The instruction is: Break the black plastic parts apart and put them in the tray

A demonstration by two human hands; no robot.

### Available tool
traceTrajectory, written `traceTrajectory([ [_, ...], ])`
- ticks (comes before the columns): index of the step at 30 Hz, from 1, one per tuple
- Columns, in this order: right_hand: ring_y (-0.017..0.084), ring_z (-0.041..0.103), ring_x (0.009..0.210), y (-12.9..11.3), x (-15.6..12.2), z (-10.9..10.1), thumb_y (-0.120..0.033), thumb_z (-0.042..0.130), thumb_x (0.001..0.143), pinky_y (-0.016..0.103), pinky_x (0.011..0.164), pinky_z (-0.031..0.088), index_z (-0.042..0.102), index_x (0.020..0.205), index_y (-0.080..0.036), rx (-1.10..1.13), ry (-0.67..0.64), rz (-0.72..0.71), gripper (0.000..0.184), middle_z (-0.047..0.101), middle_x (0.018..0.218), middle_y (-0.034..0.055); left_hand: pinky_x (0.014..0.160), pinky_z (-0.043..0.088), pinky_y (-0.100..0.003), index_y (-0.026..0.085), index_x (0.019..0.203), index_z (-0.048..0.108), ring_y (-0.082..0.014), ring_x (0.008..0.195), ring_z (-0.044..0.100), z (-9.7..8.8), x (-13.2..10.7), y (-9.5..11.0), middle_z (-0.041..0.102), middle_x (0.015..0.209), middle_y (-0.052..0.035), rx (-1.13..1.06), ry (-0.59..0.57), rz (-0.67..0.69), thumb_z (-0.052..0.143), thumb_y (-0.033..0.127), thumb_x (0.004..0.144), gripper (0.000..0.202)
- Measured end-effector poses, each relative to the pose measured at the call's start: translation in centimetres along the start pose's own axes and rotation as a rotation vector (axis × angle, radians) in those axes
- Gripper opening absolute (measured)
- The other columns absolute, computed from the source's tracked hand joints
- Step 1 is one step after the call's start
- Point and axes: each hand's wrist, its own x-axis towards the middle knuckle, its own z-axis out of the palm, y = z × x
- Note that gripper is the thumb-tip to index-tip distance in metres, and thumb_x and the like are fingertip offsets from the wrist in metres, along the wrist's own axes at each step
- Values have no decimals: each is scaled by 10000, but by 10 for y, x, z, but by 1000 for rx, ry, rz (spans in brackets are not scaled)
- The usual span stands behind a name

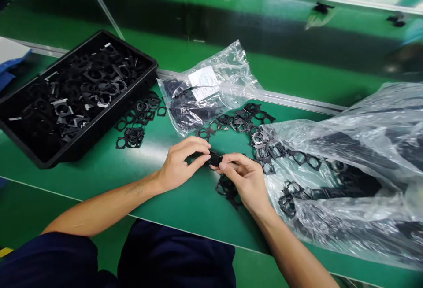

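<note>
Between my two hands a small black plastic part (215, 159) is held just above the green bench. My left hand (183, 161) pinches its left side between thumb and fingertips. On the other side, the thumb and index finger of my right hand (243, 175) grip it too. Fingers cover much of the part, so its full shape is hidden. A pile of black ring-shaped frames (228, 190) lies partly under my right hand. More black frames (243, 120) are strewn behind my hands, spreading right toward a large plastic bag.
At left stands a black tray (152, 65) heaped with black frames, with loose frames (134, 136) beside it. A clear labelled bag (231, 76) of black parts lies at the bench's back. The large open plastic bag (330, 230) covers the right side. A metal-edged green panel (211, 54) rises behind.
</note>
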Motion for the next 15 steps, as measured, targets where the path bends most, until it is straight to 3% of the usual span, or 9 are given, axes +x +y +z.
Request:
traceTrajectory([
  [6,148,683,615,1,-1,2,-455,870,717,255,608,595,718,816,-199,-120,-8,-44,314,705,699,7,812,588,-297,190,943,703,-162,873,710,1,-2,1,744,905,-51,7,4,70,667,155,928,52],
  [11,155,686,676,5,-3,1,-433,809,801,278,671,613,743,822,-210,-207,50,-197,233,706,794,29,785,600,-288,185,1003,683,-164,868,710,2,-3,2,734,924,-58,-31,18,30,686,204,923,82],
  [15,142,668,682,4,-3,0,-387,786,835,260,660,598,755,847,-220,-234,55,-258,170,694,827,25,795,592,-290,177,933,661,-163,865,706,0,-1,3,729,896,-60,-83,7,-38,694,232,920,65],
])
